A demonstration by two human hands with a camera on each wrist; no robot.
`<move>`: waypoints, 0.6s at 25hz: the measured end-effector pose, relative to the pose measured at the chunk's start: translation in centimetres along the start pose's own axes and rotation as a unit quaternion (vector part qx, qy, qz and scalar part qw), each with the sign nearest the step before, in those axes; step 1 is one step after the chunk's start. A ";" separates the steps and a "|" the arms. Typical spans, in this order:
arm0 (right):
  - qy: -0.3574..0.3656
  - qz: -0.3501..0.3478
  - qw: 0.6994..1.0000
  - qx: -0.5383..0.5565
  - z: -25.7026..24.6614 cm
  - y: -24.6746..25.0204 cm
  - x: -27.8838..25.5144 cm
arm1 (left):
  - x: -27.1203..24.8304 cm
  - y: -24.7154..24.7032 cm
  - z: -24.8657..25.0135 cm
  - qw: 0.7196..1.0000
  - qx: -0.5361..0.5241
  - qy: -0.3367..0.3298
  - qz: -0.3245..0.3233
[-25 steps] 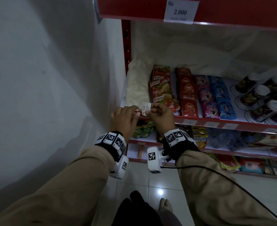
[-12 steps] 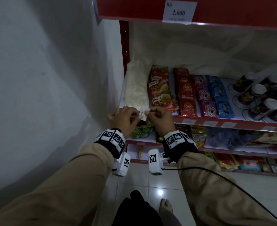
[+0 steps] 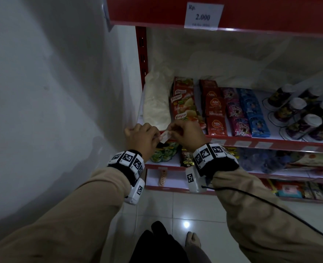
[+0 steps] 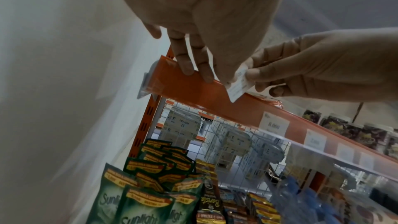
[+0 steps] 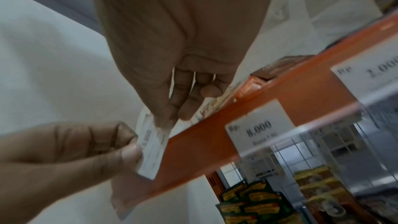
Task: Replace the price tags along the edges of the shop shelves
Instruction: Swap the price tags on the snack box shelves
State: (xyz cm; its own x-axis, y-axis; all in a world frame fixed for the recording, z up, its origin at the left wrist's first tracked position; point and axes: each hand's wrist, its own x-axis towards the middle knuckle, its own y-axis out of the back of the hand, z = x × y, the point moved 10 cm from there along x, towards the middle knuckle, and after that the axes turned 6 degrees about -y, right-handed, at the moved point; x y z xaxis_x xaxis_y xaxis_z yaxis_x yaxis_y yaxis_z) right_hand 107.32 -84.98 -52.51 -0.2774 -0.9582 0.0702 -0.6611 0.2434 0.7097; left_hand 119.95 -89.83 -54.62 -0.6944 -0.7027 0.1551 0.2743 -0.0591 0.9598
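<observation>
A small white price tag (image 3: 165, 136) sits at the left end of the red shelf edge (image 3: 271, 143), held between both hands. My left hand (image 3: 143, 137) pinches its left side with thumb and forefinger (image 5: 129, 151). Two other left fingers (image 4: 187, 64) rest on the shelf edge (image 4: 189, 89). My right hand (image 3: 183, 133) pinches the top of the price tag (image 5: 150, 151) from the right. The tag (image 4: 239, 83) hangs tilted across the top of the strip. Its print is blurred.
The same strip carries an "8.000" tag (image 5: 258, 130) and more tags to the right. A "2.000" tag (image 3: 203, 16) is on the shelf above. Sachets (image 3: 214, 111) and cups (image 3: 299, 114) fill the shelf. A white wall (image 3: 52, 92) is close on the left.
Both hands stay on the price tag. They have shifted slightly left and down along the shelf edge, and the tag now lies more tilted.
</observation>
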 end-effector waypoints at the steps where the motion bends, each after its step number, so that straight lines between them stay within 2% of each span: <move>1: 0.000 0.002 1.000 -0.006 0.0 0.3 0.3 | 0.1 0.2 0.1 1.000 0.005 -0.004 0.000; 4: -0.025 0.053 0.997 0.056 0.7 1.3 0.4 | 0.0 0.8 -0.2 1.000 -0.001 -0.013 0.002; 7: -0.062 0.114 0.982 0.135 1.5 1.4 0.0 | -0.4 1.5 -1.1 0.998 -0.056 -0.006 0.018; 10: -0.055 0.112 0.982 0.143 1.1 0.0 -0.2 | -0.9 1.8 -1.9 0.992 -0.120 0.013 0.041; 13: -0.023 0.110 0.986 0.124 0.2 -1.1 -0.5 | -1.0 1.2 -1.7 0.995 -0.096 0.006 0.027; 15: -0.031 0.105 0.987 0.117 0.4 -1.7 -0.6 | -0.8 0.9 -1.8 0.997 -0.080 0.008 0.015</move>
State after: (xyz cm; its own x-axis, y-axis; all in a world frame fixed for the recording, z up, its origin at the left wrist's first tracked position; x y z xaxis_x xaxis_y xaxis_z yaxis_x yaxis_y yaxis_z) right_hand 108.39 -84.73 -54.05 -0.4624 -0.8738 0.1505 -0.7255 0.4705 0.5023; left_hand 121.91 -90.57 -54.31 -0.6735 -0.7175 0.1774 0.3973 -0.1490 0.9055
